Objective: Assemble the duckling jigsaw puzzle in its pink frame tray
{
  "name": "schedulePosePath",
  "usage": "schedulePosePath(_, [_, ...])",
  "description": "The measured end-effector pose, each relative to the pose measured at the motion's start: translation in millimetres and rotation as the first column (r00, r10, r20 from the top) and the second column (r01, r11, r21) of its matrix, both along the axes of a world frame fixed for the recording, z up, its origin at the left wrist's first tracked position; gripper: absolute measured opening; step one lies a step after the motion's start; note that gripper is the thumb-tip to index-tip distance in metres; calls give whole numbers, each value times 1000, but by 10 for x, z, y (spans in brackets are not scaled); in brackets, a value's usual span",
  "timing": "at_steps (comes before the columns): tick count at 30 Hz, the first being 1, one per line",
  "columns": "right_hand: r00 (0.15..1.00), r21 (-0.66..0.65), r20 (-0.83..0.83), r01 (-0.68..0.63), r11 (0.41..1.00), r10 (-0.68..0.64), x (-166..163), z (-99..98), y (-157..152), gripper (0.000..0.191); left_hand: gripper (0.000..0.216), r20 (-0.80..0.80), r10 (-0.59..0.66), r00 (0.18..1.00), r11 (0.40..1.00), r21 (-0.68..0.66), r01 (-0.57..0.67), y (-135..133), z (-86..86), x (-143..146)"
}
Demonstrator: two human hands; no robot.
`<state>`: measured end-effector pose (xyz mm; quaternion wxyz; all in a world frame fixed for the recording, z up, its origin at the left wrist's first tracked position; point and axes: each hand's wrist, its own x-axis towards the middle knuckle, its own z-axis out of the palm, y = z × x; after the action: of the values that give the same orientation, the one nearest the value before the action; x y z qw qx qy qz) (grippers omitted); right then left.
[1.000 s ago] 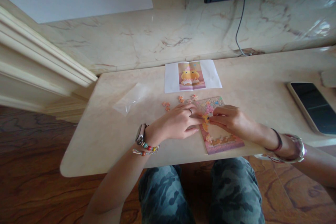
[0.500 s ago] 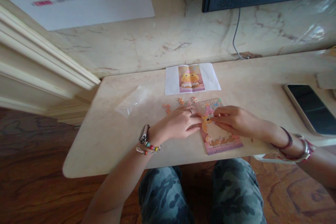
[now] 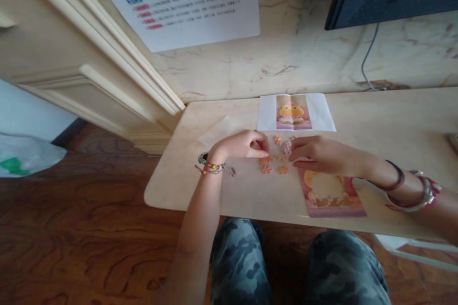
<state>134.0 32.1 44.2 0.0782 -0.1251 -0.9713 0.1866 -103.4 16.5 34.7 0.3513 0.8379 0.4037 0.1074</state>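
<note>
Several small orange jigsaw puzzle pieces [image 3: 282, 170] lie loose on the table between my hands. My left hand [image 3: 243, 144] is at their left, closed with thumb and fingers curled together, the fingertips against the orange pieces; whether one is pinched is hidden. From the right, my right hand [image 3: 318, 155] reaches over with its fingers pressed together at the pieces' edge; anything in them is too small to tell. Below that hand lies the partly filled jigsaw puzzle [image 3: 336, 210], its upper part covered by the hand and its middle bare.
A creased reference picture sheet [image 3: 322, 112] lies against the wall. A clear plastic bag [image 3: 222, 128] rests behind my left wrist. The table [image 3: 171, 181] has a rounded left corner. A dark monitor [image 3: 390, 9] overhangs at upper right, with a cable [image 3: 365, 62] down the wall.
Both hands have left the puzzle's figure area and are now at the loose pieces on its left. The view has swung left, and more loose pieces show.
</note>
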Motion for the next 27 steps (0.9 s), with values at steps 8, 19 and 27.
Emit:
schedulePosePath(8, [993, 15, 110, 36, 999, -38, -312, -270, 10, 10, 12, -170, 202, 965, 941, 306, -142, 15, -47, -89])
schedulePosePath(19, [993, -94, 96, -64, 994, 73, -512, -279, 309, 18, 14, -304, 290, 907, 875, 468, -123, 4, -78, -78])
schedulePosePath(27, [994, -207, 97, 63, 976, -44, -500, -259, 305, 10, 15, -324, 271, 906, 888, 447, -106, 10, -86, -68])
